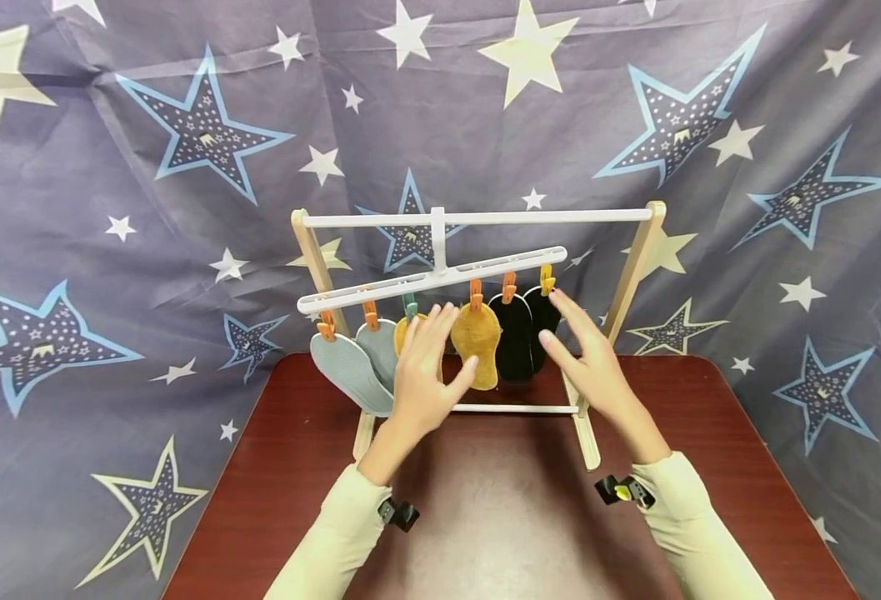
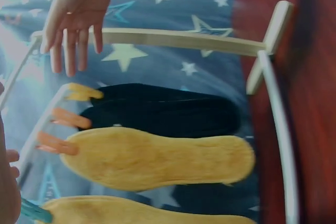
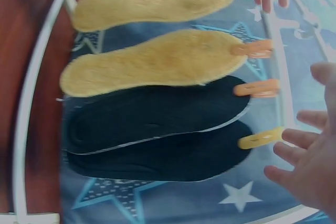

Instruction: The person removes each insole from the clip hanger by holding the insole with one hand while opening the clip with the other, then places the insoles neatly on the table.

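A white clip hanger (image 1: 380, 292) hangs tilted from the rack, its left end lower. Orange, green and yellow clips hold pairs of insoles on it: a grey insole (image 1: 350, 371) and its mate at the left, a fuzzy yellow insole (image 2: 157, 158) and another mid-bar, and a black insole (image 3: 157, 111) and its mate at the right. My left hand (image 1: 427, 371), fingers extended, is in front of the green clip (image 1: 410, 305) and hides part of one yellow insole. My right hand (image 1: 593, 367) is spread beside the yellow clip (image 3: 261, 138) and the black insoles, holding nothing.
The rack has wooden side posts (image 1: 635, 267), a white top rail (image 1: 545, 217) and a lower rail (image 1: 515, 409). It stands on a dark red table (image 1: 680, 417). A star-patterned cloth (image 1: 140, 250) hangs close behind the rack.
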A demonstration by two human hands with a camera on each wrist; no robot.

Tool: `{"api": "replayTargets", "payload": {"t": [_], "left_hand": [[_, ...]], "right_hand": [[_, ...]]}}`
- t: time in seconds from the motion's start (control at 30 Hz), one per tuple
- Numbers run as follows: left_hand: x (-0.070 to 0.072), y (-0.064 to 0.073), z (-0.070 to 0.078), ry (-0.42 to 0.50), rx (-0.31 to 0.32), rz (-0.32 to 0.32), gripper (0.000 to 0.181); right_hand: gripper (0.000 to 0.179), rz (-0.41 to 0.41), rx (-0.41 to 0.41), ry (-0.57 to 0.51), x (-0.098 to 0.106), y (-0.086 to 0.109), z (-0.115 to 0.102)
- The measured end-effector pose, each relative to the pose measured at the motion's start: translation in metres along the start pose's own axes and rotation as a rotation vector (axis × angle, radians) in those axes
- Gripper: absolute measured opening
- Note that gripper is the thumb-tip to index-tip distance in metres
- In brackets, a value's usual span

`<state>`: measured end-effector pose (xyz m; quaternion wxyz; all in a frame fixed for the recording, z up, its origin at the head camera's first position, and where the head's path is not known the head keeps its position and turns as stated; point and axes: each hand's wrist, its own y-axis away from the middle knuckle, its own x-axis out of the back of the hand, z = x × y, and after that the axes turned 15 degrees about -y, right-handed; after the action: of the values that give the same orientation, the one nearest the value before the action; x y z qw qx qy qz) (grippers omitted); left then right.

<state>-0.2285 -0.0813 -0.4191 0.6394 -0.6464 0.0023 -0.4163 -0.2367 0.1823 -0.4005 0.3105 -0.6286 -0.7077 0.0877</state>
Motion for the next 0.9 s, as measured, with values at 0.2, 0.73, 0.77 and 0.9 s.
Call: {"api": "replayTargets", "payload": {"t": [0.2,0.73,0.77,0.9], "left_hand": [[0.010,-0.031,-0.004,0.074,0.100,0.132,0.057],[0.042,-0.097,-0.011,0.180,0.452,-0.114,0.059],[0.042,-0.099,-0.012,0.178,0.461,-0.134,0.059],[0.040,-0.107,-0.015,0.148,0.423,-0.162,0.055]], "right_hand": [[0.056,0.102,0.030,-0.029,0.012,-0.026,-0.010],[0.053,0.103,-0.154,-0.281,0.037,-0.078,-0.008],[0.053,0.099,-0.160,-0.279,0.038,-0.081,-0.008],[0.052,0.068,-0.180,-0.253,0.043,-0.089,-0.005]]}}
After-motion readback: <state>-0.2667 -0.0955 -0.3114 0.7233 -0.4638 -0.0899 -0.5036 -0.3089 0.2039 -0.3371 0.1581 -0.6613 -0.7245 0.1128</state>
